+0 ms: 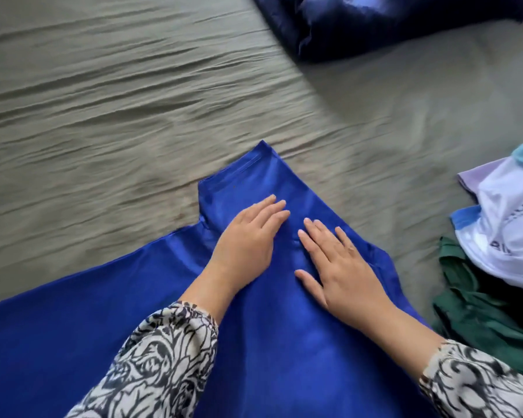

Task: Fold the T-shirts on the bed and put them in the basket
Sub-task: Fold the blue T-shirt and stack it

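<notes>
Blue T-shirt [133, 342]: spread on the grey bed sheet [103, 116], sleeve pointing away. Left hand [248, 245], right hand [341, 267]: both flat on the cloth, fingers straight, gripping nothing, apparently smoothing it for folding. Far right: unfolded white shirt [507, 224] over green shirt [489, 315]. Basket unseen.

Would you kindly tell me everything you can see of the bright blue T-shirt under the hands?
The blue T-shirt is a vivid royal blue, smooth and slightly shiny. It lies spread on the grey bedsheet, one stitched-hem sleeve pointing away from the person, its lower part running out of view. The left hand and right hand press flat on it near the sleeve, fingers straight. It is not yet folded small.
</notes>
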